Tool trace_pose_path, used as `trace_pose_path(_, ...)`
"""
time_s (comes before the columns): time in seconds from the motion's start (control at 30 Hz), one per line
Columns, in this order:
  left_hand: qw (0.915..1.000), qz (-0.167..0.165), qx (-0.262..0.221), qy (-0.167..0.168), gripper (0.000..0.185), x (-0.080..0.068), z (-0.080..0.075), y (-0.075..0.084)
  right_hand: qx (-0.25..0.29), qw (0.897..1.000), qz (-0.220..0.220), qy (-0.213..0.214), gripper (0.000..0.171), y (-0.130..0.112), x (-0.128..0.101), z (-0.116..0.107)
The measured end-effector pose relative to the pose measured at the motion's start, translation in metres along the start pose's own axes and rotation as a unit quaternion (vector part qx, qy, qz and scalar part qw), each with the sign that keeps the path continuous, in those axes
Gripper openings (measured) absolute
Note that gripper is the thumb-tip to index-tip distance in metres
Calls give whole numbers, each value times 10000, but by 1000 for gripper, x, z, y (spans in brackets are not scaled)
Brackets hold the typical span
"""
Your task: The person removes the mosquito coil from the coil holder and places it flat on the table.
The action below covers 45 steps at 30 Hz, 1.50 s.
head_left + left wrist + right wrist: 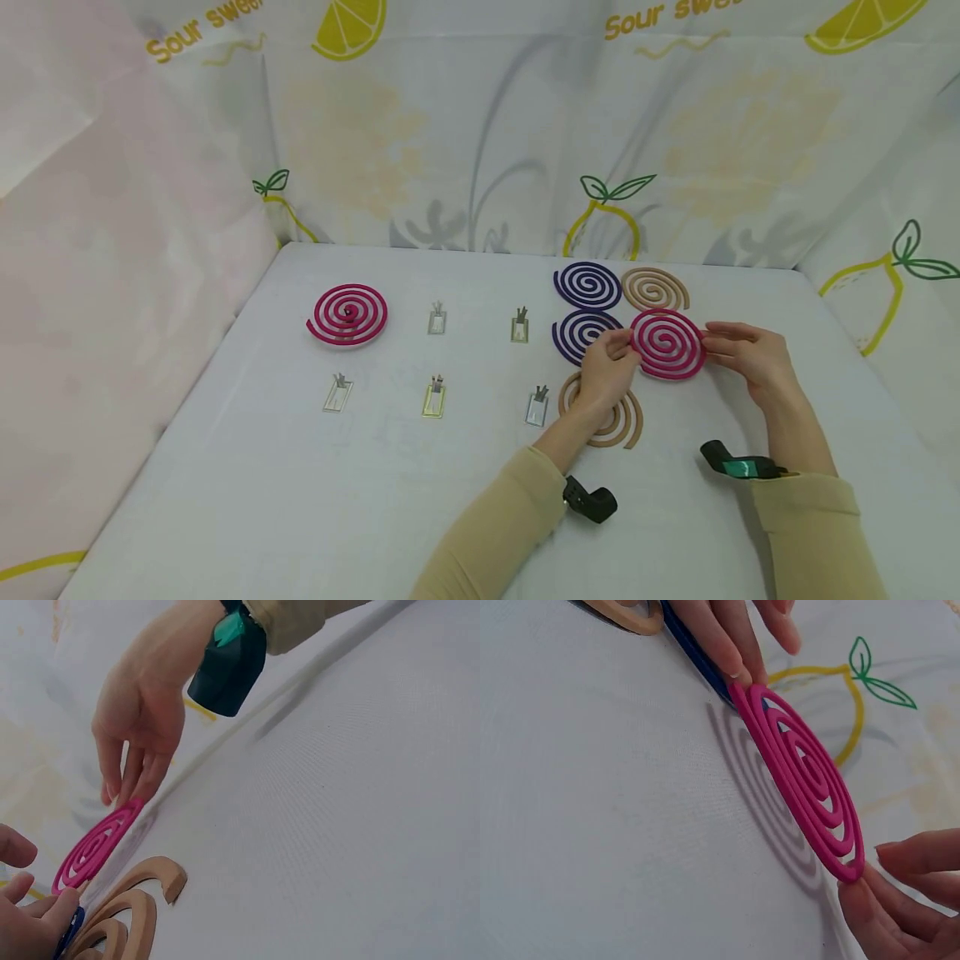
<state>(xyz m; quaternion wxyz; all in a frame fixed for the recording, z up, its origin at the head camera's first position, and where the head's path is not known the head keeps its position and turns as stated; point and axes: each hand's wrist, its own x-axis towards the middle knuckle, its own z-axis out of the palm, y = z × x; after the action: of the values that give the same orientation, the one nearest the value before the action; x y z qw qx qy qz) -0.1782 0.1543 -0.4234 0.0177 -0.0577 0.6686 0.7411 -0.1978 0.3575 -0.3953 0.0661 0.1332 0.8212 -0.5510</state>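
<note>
You hold the pink spiral coil (667, 343) by its rim between both hands, lifted clear of the white cloth-covered table (300, 467) with its shadow beneath. Your left hand (606, 372) pinches the near-left edge with curled fingertips; your right hand (750, 352) steadies the opposite edge with nearly straight fingers, clamped on nothing. Keep the pressure light and even across the rim, since I judge the thin spiral arms brittle, and keep it level.

Just behind your left hand lies a dark blue spiral coil (581, 333); under that wrist, a tan spiral coil (611, 417).

The right wrist view shows the coil tilted off the cloth, which the head view barely reveals. Only the head view shows the small metal coil stands (437, 318) well to your left.
</note>
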Motion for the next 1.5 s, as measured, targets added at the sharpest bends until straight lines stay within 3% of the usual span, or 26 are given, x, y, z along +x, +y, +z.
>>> trace_pose_path(0.17, 9998, -55, 63, -159, 39, -2, 1, 1, -94, 10000, 13, 26, 57, 0, 0, -1)
trace_pose_path(0.6, 9964, -623, 265, -514, 43, -6, 2, 7, -59, 9999, 35, 118, 57, 2, -1, 0)
trace_pose_path(1.0, 9939, -727, 318, -772, 49, -8, 1, 8, -345, 9992, -39, 200, 57, 1, -2, 2)
trace_pose_path(1.5, 9908, -869, -1, -1033, 52, -7, 0, 8, -351, 9991, -90, 221, 57, 1, -2, 4)
